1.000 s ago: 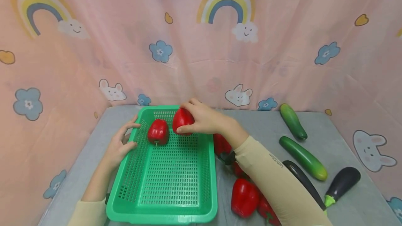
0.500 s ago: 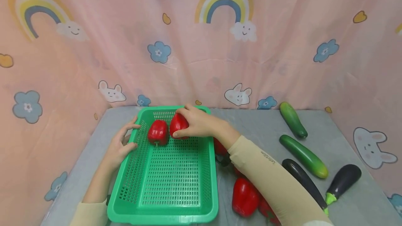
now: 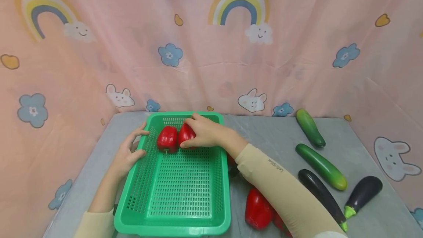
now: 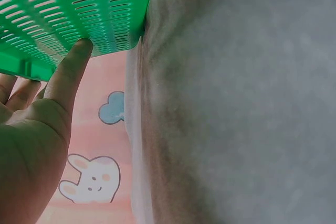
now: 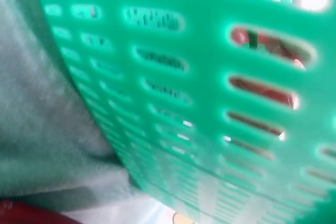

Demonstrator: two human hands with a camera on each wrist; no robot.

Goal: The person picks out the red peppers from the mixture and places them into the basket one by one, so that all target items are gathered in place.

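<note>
A green plastic basket (image 3: 181, 226) with slotted walls stands in front of me. My left hand (image 3: 127, 155) holds its left rim, with one digit against the outer wall (image 4: 68, 30) in the left wrist view. Inside, near the far end, my right hand (image 3: 208, 133) grips a red bell pepper (image 3: 186, 135), which it partly covers. Close to the left of that pepper, another red bell pepper (image 3: 167, 139) lies in the basket. The basket's slotted wall (image 5: 205, 77) fills most of the right wrist view, hiding the right hand there.
More red bell peppers (image 3: 258, 208) lie right of the basket, partly under my right sleeve (image 3: 274, 186). Farther right on the grey cloth (image 3: 264, 129) are two green zucchini-like vegetables (image 3: 321, 166) and two dark eggplants (image 3: 362, 194). A patterned pink curtain (image 3: 205, 80) stands behind.
My right hand has moved left and down with its bell pepper, bringing it close to the other pepper in the basket. The left hand stays at the rim.
</note>
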